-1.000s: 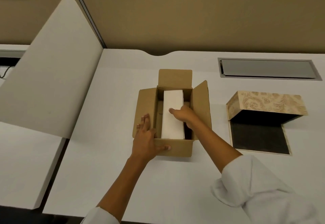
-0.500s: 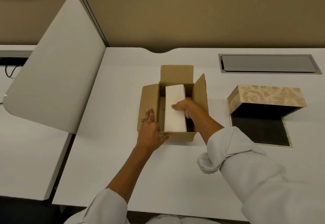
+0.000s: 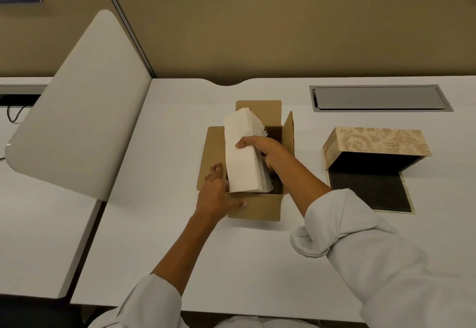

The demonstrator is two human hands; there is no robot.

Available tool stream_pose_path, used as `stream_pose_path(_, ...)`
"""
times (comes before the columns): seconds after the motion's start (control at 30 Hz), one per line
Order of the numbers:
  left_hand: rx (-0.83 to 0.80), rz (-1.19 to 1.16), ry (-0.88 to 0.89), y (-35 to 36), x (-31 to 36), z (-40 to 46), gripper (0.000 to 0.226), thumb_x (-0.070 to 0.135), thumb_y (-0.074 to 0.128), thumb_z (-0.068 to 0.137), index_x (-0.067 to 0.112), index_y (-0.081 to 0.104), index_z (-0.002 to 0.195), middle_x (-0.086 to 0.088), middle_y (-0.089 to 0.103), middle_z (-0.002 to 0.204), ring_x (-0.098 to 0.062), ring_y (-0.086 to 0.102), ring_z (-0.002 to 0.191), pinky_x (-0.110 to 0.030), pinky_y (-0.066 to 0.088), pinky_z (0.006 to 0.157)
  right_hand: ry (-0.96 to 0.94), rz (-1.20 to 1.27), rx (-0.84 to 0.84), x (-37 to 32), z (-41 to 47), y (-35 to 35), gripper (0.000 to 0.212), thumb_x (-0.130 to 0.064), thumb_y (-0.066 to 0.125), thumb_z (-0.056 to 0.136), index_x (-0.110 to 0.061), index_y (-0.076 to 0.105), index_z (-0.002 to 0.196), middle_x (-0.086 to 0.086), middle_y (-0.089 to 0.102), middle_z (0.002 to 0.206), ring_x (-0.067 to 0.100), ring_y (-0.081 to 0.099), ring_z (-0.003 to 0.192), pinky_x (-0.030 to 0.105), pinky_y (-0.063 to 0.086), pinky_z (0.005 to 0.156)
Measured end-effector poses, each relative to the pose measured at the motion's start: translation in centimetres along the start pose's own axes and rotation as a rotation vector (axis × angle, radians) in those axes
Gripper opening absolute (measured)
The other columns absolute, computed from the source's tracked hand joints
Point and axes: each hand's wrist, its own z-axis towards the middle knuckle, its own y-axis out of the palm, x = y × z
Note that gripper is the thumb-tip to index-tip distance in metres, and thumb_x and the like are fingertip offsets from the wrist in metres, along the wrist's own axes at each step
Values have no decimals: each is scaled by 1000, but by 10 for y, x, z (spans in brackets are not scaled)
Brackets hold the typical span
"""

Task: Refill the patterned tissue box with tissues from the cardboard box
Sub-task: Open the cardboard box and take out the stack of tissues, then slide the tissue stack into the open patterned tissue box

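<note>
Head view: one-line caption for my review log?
Right hand lifts tissue stack from cardboard box, left hand bracing it; patterned tissue box waits open.

Right hand [image 3: 260,147] gripping tissue stack [image 3: 242,152], tilted, half out of open cardboard box [image 3: 255,206]. Left hand [image 3: 216,193] pressed on box's near-left corner. Patterned tissue box [image 3: 373,141] open, well right.
</note>
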Motion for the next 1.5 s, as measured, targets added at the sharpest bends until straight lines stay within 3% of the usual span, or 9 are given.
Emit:
stream_pose_path(0.13,7,-24,14,-3,7,-5,62,46,88,63,10,61,106,-8,20,163,-26,13,150,-49,36,113,-114,-45,20,-9,-14,-10,73,-32,92,49,-15,58,111,6,64,104,24,58,85,33,41,57)
stream_pose_path(0.37,-31,-188,70,-37,11,-13,110,60,87,51,23,33,139,-1,46,142,-24,49,124,-33,47,91,-311,-80,-85,-36,-51,-39,59,-46,85,54,-28,56,102,5,68,106,25,65,97,44,56,86)
stream_pose_path(0.5,-178,-829,-32,-79,33,-10,143,81,78,32,19,23,149,-6,45,149,-29,42,137,-54,39,111,-303,-64,-357,-50,-78,-66,53,-41,79,64,-26,54,109,8,69,103,26,68,96,41,59,78)
stream_pose_path(0.6,-317,-1321,-166,-96,59,-6,138,76,83,32,13,31,144,-16,57,136,-39,54,126,-59,45,102,-235,-54,-509,-52,-93,-85,52,-37,76,68,-23,54,113,9,73,95,25,72,88,42,59,77)
stream_pose_path(0.73,-417,-1546,-188,-100,88,-8,114,72,82,45,16,47,138,-17,64,130,-41,60,119,-57,57,83,-78,-155,-664,-45,-107,-108,47,-35,75,76,-21,56,116,9,77,90,25,75,84,40,60,72)
stream_pose_path(1.0,-538,-1314,-293,-90,103,-9,89,68,82,48,23,58,122,-15,73,104,-36,69,100,-59,56,81,194,-447,-812,-14,-117,-143,75,-38,91,55,-18,56,118,10,77,96,25,74,90,40,61,75)
stream_pose_path(1.27,-500,-1059,-332,-50,140,-27,74,27,93,50,14,61,116,-11,72,101,-31,66,101,-46,61,67,191,-525,-734,22,-129,-188,52,-31,78,68,-12,63,114,10,77,99,26,74,89,38,62,76)
stream_pose_path(1.4,-450,-1157,-341,-26,146,-37,61,28,83,63,13,63,118,-10,74,104,-30,66,104,-49,60,77,90,-527,-599,40,-138,-235,80,-26,91,48,-6,60,119,10,77,100,26,73,91,37,62,76)
stream_pose_path(1.5,-402,-1234,-365,-11,156,-46,65,32,85,60,13,64,119,-14,71,114,-32,64,108,-49,59,80,-6,-304,-467,55,-136,-272,105,-30,100,30,-4,59,123,18,69,117,37,64,111,54,47,102)
